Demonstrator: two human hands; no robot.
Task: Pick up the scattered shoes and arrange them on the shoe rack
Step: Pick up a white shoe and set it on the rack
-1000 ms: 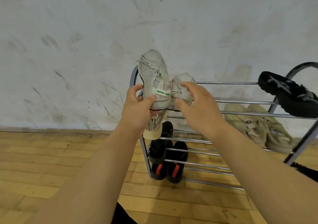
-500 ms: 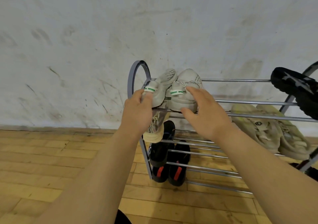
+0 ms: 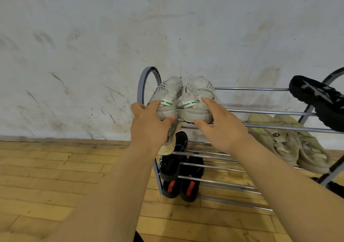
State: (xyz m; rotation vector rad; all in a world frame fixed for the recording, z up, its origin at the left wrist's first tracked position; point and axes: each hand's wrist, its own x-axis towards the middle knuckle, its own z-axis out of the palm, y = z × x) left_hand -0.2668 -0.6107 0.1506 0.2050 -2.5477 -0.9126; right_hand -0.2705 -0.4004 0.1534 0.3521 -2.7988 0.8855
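Observation:
Two white sneakers with green heel tabs stand side by side on the top tier of the metal shoe rack [image 3: 260,88], at its left end, toes toward the wall. My left hand [image 3: 149,124] grips the heel of the left white sneaker [image 3: 167,96], thumb under the sole. My right hand [image 3: 219,124] holds the heel of the right white sneaker [image 3: 197,100], fingers on its side and thumb below.
A black shoe [image 3: 320,100] lies on the top tier's right end. A beige pair [image 3: 290,141] sits on the middle tier, a cream shoe [image 3: 167,147] hangs below my left hand, and black shoes with red marks [image 3: 182,178] fill the lower left. Wall behind, wooden floor around.
The left sneaker came down from upright in the air onto the top tier beside the right one. Both now lie level, and my hands moved down with them.

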